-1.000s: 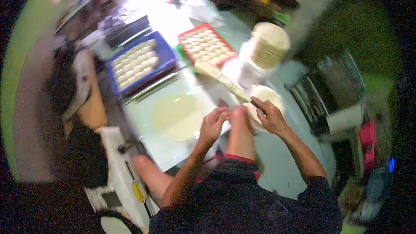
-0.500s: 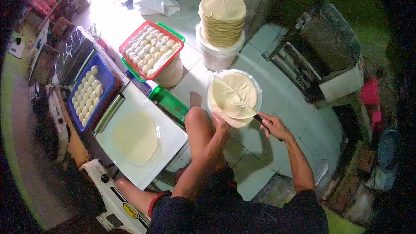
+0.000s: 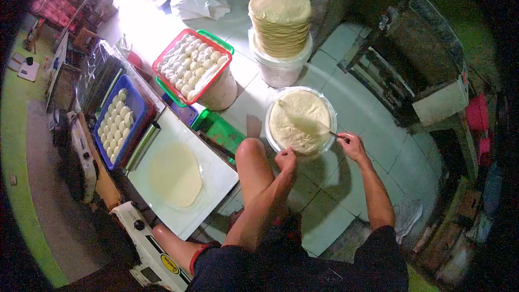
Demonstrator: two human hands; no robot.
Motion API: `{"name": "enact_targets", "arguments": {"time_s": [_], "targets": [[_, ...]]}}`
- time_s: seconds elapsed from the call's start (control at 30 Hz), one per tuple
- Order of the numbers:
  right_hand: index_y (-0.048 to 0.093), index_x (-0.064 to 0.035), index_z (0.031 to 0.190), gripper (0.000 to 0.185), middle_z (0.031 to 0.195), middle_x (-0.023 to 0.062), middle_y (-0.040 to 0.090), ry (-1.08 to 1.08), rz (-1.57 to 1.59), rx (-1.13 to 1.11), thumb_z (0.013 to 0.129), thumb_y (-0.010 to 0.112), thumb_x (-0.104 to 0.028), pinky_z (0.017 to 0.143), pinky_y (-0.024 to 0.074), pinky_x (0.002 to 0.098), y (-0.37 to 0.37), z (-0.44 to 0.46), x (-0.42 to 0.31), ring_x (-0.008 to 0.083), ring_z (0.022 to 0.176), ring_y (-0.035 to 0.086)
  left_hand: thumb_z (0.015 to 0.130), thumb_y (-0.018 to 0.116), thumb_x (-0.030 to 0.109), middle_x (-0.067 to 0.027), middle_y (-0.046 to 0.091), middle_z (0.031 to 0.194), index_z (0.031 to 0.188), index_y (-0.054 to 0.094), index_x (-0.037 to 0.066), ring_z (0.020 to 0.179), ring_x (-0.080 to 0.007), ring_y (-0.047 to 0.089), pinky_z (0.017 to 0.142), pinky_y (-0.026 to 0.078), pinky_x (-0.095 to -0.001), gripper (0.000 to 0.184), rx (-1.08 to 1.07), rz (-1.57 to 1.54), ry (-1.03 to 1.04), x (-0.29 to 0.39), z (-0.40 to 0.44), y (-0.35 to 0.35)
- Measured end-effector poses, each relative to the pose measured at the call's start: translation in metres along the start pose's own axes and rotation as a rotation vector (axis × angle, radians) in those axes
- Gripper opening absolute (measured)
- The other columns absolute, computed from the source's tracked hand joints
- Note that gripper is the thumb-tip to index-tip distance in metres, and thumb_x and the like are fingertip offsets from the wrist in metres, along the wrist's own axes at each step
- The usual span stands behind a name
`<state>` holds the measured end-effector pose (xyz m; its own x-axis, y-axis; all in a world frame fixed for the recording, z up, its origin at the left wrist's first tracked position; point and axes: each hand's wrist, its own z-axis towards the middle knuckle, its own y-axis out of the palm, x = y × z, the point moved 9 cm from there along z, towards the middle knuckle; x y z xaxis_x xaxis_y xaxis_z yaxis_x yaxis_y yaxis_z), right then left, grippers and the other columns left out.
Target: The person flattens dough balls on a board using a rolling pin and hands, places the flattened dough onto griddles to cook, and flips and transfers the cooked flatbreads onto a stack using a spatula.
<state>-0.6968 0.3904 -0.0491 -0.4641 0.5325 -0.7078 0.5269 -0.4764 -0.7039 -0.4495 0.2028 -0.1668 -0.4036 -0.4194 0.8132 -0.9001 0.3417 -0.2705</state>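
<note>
My right hand (image 3: 352,146) grips the dark handle of a spatula (image 3: 313,125), its pale blade blurred over the round dough sheet (image 3: 300,109) on a white bucket (image 3: 277,146). At the near-left edge of that dough, my left hand (image 3: 286,159) is closed, its fingertips pinched at the rim; whether they hold the dough's edge is too small to tell. To the left, a thin round dough sheet (image 3: 176,174) lies flat on a white board (image 3: 146,194).
Behind stands a tall stack of dough sheets (image 3: 281,21) on another bucket (image 3: 281,70). Dough balls fill a red tray (image 3: 157,65) and a blue tray (image 3: 141,109). A green tray (image 3: 221,132) is by my knee; a metal frame (image 3: 416,65) stands right.
The folded dough flap on the bucket now lies flat. My left hand has moved slightly right, and my right hand slightly up and right with the spatula. The view has shifted.
</note>
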Motion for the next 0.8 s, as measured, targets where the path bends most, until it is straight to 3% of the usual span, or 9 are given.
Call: {"name": "enact_targets", "arguments": {"time_s": [0.1, 0.2, 0.3, 0.4, 0.47, 0.57, 0.63, 0.7, 0.8], "targets": [[0.071, -0.0026, 0.093, 0.025, 0.072, 0.0096, 0.065, 0.216, -0.068, -0.053, 0.091, 0.067, -0.027, 0.066, 0.0502, 0.0369, 0.007, -0.001, 0.005, 0.0230, 0.069, 0.065, 0.087, 0.071, 0.025, -0.0096, 0.066, 0.067, 0.078, 0.070, -0.001, 0.064, -0.0177, 0.063, 0.063, 0.050, -0.0351, 0.027, -0.081, 0.048, -0.182, 0.029, -0.020, -0.007], [0.072, -0.0026, 0.097, 0.030, 0.069, 0.0114, 0.065, 0.178, -0.043, 0.072, 0.094, 0.062, -0.031, 0.065, 0.0492, 0.0375, 0.018, -0.012, 0.002, 0.0239, 0.066, 0.064, 0.088, 0.072, 0.025, -0.0099, 0.069, 0.076, 0.082, 0.070, 0.000, 0.070, -0.0187, 0.066, 0.065, 0.052, -0.0342, 0.026, -0.274, 0.098, -0.306, -0.060, 0.024, 0.024], [0.069, -0.0010, 0.096, 0.024, 0.070, 0.0144, 0.066, 0.165, 0.027, 0.211, 0.092, 0.066, -0.024, 0.060, 0.0491, 0.0384, 0.039, -0.035, -0.016, 0.0243, 0.062, 0.064, 0.090, 0.072, 0.024, -0.0093, 0.070, 0.088, 0.091, 0.070, -0.001, 0.074, -0.0196, 0.068, 0.071, 0.054, -0.0338, 0.026, -0.662, -0.152, -0.375, 0.030, -0.053, 0.006], [0.063, -0.0023, 0.096, 0.022, 0.067, 0.0126, 0.065, 0.257, 0.001, 0.200, 0.092, 0.067, -0.024, 0.059, 0.0486, 0.0394, 0.071, -0.046, -0.027, 0.0236, 0.061, 0.064, 0.093, 0.071, 0.020, -0.0073, 0.070, 0.097, 0.112, 0.066, 0.003, 0.084, -0.0172, 0.067, 0.075, 0.055, -0.0322, 0.026, -0.615, -0.077, 0.348, 0.111, -0.074, -0.072], [0.058, -0.0047, 0.100, 0.026, 0.066, 0.0122, 0.064, 0.247, 0.031, 0.237, 0.090, 0.069, -0.026, 0.060, 0.0489, 0.0436, 0.075, -0.044, -0.037, 0.0306, 0.062, 0.064, 0.091, 0.071, 0.015, -0.0091, 0.070, 0.101, 0.118, 0.064, 0.007, 0.090, -0.0183, 0.066, 0.081, 0.054, -0.0332, 0.029, -0.449, 0.077, 0.562, 0.164, -0.082, -0.163], [0.051, -0.0060, 0.109, 0.037, 0.080, 0.0158, 0.064, 0.299, -0.013, 0.223, 0.087, 0.072, -0.027, 0.067, 0.0494, 0.0477, 0.074, -0.042, -0.055, 0.0377, 0.077, 0.065, 0.085, 0.071, 0.011, -0.0180, 0.064, 0.118, 0.114, 0.061, -0.001, 0.107, -0.0304, 0.062, 0.095, 0.048, -0.0391, 0.033, -0.107, 0.478, 0.743, 0.167, -0.056, -0.298], [0.051, -0.0051, 0.109, 0.040, 0.091, 0.0169, 0.063, 0.157, -0.209, 0.391, 0.085, 0.073, -0.027, 0.073, 0.0491, 0.0462, 0.063, -0.047, -0.072, 0.0368, 0.087, 0.063, 0.082, 0.074, 0.014, -0.0241, 0.048, 0.140, 0.118, 0.059, 0.000, 0.128, -0.0425, 0.049, 0.107, 0.041, -0.0487, 0.041, -0.156, 0.754, 0.754, 0.121, -0.045, -0.354], [0.052, -0.0034, 0.110, 0.037, 0.108, 0.0164, 0.057, 0.148, -0.207, 0.402, 0.084, 0.074, -0.020, 0.084, 0.0475, 0.0423, 0.062, -0.048, -0.085, 0.0338, 0.100, 0.058, 0.084, 0.070, 0.014, -0.0243, 0.047, 0.141, 0.117, 0.059, 0.001, 0.132, -0.0437, 0.046, 0.109, 0.036, -0.0550, 0.037, -0.169, 1.025, 0.788, 0.101, -0.053, -0.377], [0.053, -0.0045, 0.114, 0.031, 0.099, 0.0108, 0.055, -0.001, -0.043, 0.320, 0.089, 0.071, -0.013, 0.077, 0.0491, 0.0363, 0.069, -0.041, -0.139, 0.0238, 0.087, 0.056, 0.088, 0.064, 0.013, -0.0240, 0.050, 0.135, 0.119, 0.053, -0.001, 0.123, -0.0422, 0.052, 0.105, 0.034, -0.0655, 0.036, -0.147, 1.189, 0.926, 0.050, -0.034, -0.411]]}}
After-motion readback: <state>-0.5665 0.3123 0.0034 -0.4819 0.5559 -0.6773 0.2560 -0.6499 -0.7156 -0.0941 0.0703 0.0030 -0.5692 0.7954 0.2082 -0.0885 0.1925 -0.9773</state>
